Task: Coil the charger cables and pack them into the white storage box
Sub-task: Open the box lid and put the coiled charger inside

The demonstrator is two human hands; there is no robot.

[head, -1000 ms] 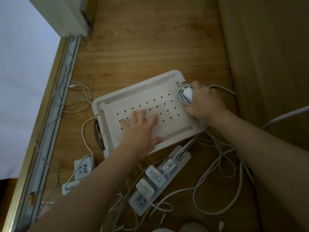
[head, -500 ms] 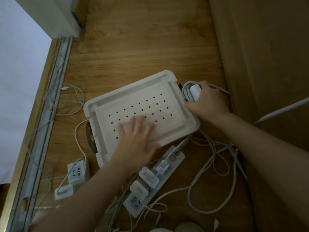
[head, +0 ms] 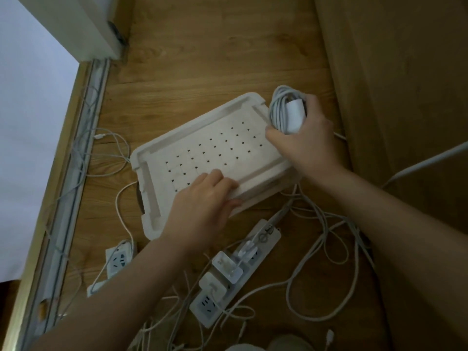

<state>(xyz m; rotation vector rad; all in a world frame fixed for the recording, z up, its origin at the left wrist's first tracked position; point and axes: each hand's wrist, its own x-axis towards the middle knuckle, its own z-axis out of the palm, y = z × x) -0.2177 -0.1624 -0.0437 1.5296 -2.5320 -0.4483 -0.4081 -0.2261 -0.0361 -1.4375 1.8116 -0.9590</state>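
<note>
on the floor point(head: 215, 59), left hand point(head: 202, 206) grips box lid point(head: 202, 148), right hand point(head: 309, 143) clutches coiled cable point(head: 277, 107).

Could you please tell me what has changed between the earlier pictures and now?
The left hand slid from lying flat on the middle of the white box lid to its near edge, which it now grips, thumb at the rim. The right hand, still gripping the coiled charger, turned it so more coil shows by the lid's right end. The power strip and loose cables stayed put.
</note>
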